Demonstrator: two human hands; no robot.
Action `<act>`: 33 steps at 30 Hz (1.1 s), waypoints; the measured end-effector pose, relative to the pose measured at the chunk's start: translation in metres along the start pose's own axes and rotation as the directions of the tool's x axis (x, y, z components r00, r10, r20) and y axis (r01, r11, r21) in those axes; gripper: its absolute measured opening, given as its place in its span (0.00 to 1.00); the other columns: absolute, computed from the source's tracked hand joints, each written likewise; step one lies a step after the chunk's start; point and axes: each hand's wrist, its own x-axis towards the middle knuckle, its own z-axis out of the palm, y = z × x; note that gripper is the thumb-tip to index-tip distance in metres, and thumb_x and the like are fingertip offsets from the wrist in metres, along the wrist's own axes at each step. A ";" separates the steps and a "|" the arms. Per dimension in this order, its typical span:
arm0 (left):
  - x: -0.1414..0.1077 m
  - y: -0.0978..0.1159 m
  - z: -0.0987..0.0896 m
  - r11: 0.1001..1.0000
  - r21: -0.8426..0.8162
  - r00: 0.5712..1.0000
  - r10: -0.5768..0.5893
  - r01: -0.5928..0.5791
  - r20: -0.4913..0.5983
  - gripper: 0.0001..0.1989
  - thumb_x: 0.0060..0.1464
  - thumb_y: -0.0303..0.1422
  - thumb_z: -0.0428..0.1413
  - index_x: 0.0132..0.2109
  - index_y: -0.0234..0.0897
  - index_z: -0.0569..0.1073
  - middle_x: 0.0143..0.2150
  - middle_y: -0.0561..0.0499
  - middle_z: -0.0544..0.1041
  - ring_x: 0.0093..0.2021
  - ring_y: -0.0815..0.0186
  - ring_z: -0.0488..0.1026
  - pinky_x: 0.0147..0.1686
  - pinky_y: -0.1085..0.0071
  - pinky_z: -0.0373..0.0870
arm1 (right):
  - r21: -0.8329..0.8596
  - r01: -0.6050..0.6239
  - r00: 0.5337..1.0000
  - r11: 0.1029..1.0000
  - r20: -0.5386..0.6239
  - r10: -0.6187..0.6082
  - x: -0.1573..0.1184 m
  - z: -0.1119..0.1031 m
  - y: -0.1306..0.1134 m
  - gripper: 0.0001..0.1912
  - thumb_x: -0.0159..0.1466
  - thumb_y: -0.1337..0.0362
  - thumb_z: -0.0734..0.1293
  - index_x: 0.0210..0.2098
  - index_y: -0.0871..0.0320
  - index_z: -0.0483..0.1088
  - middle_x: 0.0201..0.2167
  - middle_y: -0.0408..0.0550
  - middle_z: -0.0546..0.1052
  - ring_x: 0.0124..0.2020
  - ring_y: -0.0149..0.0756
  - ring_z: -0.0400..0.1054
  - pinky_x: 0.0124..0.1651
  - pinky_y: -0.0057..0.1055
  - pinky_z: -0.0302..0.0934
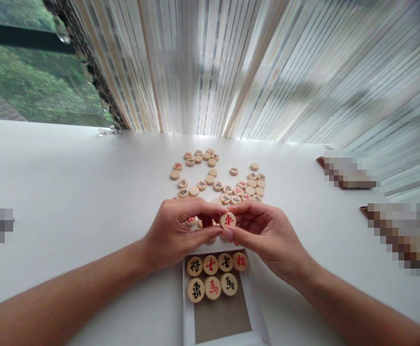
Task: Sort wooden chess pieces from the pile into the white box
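Note:
Between the fingertips of my left hand (pixel 181 226) and my right hand (pixel 263 230) is a round wooden xiangqi piece (pixel 227 220) with a red character facing me. Both hands pinch it, one from each side, above the far end of a white box (pixel 188 312). Inside the box, a full row and a shorter second row of pieces lie face up, among them a black-marked piece (pixel 229 284) at the right end of the nearer row. The near part of the box shows its grey-brown bottom. My hands partly hide some loose pieces behind them.
Many loose xiangqi pieces (pixel 218 185) are spread on the white table (pixel 69 192) beyond my hands, some face up, some blank side up. Two blurred-out brown-edged objects (pixel 354 185) lie at the right. Striped curtains (pixel 195 67) hang behind the table, beside a window.

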 end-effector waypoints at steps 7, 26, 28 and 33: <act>0.001 0.000 0.001 0.998 -0.012 0.998 0.058 -0.057 0.011 0.09 0.56 0.24 0.69 0.46 0.32 0.84 0.35 0.47 0.85 0.30 0.69 0.81 0.33 0.75 0.80 | -0.075 0.094 0.995 0.993 -0.013 -0.095 0.000 0.001 -0.001 0.15 0.53 0.59 0.86 0.36 0.56 0.83 0.29 0.46 0.85 0.29 0.35 0.80 0.33 0.29 0.76; 0.000 -0.005 0.002 1.000 0.022 0.997 0.014 -0.012 -0.081 0.13 0.55 0.23 0.69 0.48 0.31 0.84 0.40 0.44 0.87 0.34 0.68 0.83 0.33 0.77 0.80 | -0.208 0.327 0.943 0.922 0.011 -0.332 0.001 -0.006 0.010 0.16 0.64 0.69 0.78 0.51 0.52 0.82 0.40 0.48 0.87 0.35 0.35 0.82 0.39 0.30 0.79; 0.001 -0.004 0.000 0.998 0.060 0.996 0.037 -0.033 -0.076 0.12 0.56 0.24 0.70 0.48 0.32 0.85 0.40 0.44 0.88 0.35 0.67 0.83 0.34 0.77 0.80 | -0.206 0.328 0.943 0.922 0.013 -0.332 0.001 -0.007 0.011 0.16 0.63 0.70 0.78 0.50 0.52 0.83 0.40 0.48 0.87 0.35 0.34 0.82 0.39 0.29 0.80; 0.002 -0.006 -0.001 0.997 0.070 0.998 0.023 -0.018 -0.063 0.11 0.57 0.27 0.70 0.48 0.32 0.85 0.40 0.45 0.88 0.35 0.67 0.84 0.35 0.77 0.80 | -0.181 0.292 0.956 0.939 0.026 -0.292 0.001 -0.007 0.009 0.20 0.60 0.71 0.80 0.50 0.50 0.84 0.40 0.47 0.88 0.36 0.32 0.82 0.41 0.24 0.79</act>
